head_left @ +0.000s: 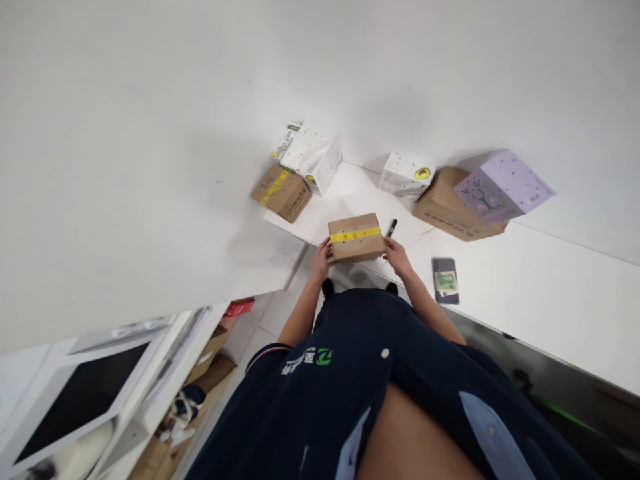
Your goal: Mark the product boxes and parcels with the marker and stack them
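Holding one box [355, 238] with left hand [323, 259] and right hand [395, 255], half-curled grip, at counter [555, 293] edge; plus six boxes [306, 148], one marker [393, 229], one phone [445, 265], loads of room right.

A small brown cardboard box [355, 245], taped shut, at the table's near edge.
Bright yellow tape with red print runs left to right across it, small dark marks scattered either side; the box sits lengthwise, its right end turned slightly farther away, held at both ends over the white table [357, 190].
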{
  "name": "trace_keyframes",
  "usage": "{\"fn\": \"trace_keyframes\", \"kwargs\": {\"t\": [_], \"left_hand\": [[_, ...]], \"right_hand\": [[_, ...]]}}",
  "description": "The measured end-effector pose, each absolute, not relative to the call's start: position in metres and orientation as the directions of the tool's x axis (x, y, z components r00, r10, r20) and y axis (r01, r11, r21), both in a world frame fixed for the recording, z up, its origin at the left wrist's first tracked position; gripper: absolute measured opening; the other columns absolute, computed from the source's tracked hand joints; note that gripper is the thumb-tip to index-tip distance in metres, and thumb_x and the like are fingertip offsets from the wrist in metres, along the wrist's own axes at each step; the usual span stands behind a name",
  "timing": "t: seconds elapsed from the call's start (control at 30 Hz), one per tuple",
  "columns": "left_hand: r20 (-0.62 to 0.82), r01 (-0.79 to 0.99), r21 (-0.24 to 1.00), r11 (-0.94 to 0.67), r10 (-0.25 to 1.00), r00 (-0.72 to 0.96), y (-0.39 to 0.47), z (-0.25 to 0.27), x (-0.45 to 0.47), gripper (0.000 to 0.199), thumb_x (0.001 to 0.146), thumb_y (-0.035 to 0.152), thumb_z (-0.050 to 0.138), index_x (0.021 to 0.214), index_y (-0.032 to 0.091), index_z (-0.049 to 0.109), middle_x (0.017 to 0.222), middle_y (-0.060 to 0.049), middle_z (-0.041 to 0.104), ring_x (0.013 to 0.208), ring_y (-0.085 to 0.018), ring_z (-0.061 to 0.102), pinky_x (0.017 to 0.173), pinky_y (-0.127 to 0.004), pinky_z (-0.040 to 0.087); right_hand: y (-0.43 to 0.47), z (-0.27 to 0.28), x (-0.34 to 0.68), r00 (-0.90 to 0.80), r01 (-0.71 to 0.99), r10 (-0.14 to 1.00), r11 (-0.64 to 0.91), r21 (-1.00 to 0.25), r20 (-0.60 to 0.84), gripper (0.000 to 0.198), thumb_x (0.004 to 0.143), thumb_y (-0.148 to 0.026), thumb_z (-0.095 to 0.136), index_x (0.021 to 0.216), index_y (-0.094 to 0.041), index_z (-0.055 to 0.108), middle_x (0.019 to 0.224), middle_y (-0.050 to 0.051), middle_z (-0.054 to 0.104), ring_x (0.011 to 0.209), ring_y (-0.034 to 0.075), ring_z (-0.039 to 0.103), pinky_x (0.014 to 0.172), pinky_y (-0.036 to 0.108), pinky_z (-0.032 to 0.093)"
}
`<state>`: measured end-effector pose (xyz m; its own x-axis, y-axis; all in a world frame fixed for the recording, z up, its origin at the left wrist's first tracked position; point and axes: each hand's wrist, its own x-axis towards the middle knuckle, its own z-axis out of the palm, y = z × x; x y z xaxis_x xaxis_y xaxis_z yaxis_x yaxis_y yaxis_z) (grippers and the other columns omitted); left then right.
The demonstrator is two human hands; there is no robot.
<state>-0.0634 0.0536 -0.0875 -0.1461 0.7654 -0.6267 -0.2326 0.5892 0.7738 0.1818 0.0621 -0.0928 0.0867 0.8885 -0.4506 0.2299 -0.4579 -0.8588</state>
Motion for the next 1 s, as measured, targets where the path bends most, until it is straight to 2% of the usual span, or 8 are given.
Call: {"fn": "trace_keyframes", "kwargs": {"t": [0.13,0.33,0.53,0.77,0.9,1.0], "left_hand": [[-0.657,-0.204,0.751,0.628,0.741,-0.138,0.059,-0.069,-0.063,0.062,0.087,0.063,0.05,0.14,0.03,0.055,0.124,-0.009,0.064,0.095,-0.021,0.064,0.065,-0.027,0.051],[-0.623,-0.095,0.781,0.617,0.779,-0.064,0.057,-0.053,-0.056,0.067,0.089,0.075,0.043,0.138,0.032,0.056,0.127,-0.009,0.064,0.103,-0.027,0.064,0.068,-0.031,0.053],[-0.643,-0.068,0.766,0.639,0.764,-0.061,0.059,-0.049,-0.059,0.07,0.085,0.076,0.053,0.141,0.035,0.051,0.135,-0.008,0.061,0.102,-0.027,0.065,0.068,-0.032,0.053],[-0.638,-0.044,0.77,0.636,0.768,-0.055,0.063,-0.037,-0.057,0.066,0.087,0.069,0.052,0.144,0.038,0.047,0.128,-0.008,0.063,0.091,-0.023,0.063,0.069,-0.033,0.052],[-0.654,-0.056,0.757,0.652,0.755,-0.043,0.056,-0.035,-0.055,0.067,0.087,0.065,0.054,0.146,0.038,0.041,0.118,-0.009,0.063,0.084,-0.021,0.063,0.071,-0.036,0.054],[-0.652,-0.034,0.758,0.651,0.756,-0.054,0.048,-0.039,-0.052,0.065,0.085,0.061,0.058,0.142,0.035,0.042,0.117,-0.009,0.06,0.084,-0.022,0.063,0.072,-0.037,0.055]], "right_hand": [[0.066,-0.072,0.179,0.148,0.13,0.854,-0.516,-0.846,-0.499,0.055,0.083,-0.057,0.051,0.118,-0.02,0.069,0.106,0.008,0.072,0.087,0.019,0.063,0.069,0.029,0.051],[0.064,-0.052,0.175,0.096,0.135,0.868,-0.496,-0.858,-0.487,0.063,0.087,-0.073,0.045,0.115,-0.023,0.07,0.117,0.008,0.071,0.104,0.025,0.062,0.073,0.031,0.053],[0.064,-0.045,0.176,0.042,0.15,0.864,-0.502,-0.852,-0.501,0.063,0.087,-0.074,0.048,0.12,-0.024,0.068,0.123,0.008,0.069,0.109,0.026,0.06,0.073,0.031,0.053],[0.063,-0.044,0.173,0.022,0.116,0.871,-0.491,-0.864,-0.492,0.057,0.083,-0.069,0.055,0.117,-0.024,0.069,0.119,0.007,0.07,0.107,0.025,0.061,0.069,0.029,0.053],[0.066,-0.05,0.172,0.086,0.069,0.876,-0.48,-0.875,-0.474,0.064,0.08,-0.075,0.055,0.112,-0.022,0.068,0.115,0.008,0.068,0.102,0.024,0.061,0.07,0.029,0.055],[0.071,-0.056,0.173,0.148,0.074,0.908,-0.406,-0.911,-0.392,0.069,0.082,-0.082,0.043,0.109,-0.022,0.065,0.11,0.007,0.067,0.105,0.022,0.06,0.077,0.029,0.055]]}}
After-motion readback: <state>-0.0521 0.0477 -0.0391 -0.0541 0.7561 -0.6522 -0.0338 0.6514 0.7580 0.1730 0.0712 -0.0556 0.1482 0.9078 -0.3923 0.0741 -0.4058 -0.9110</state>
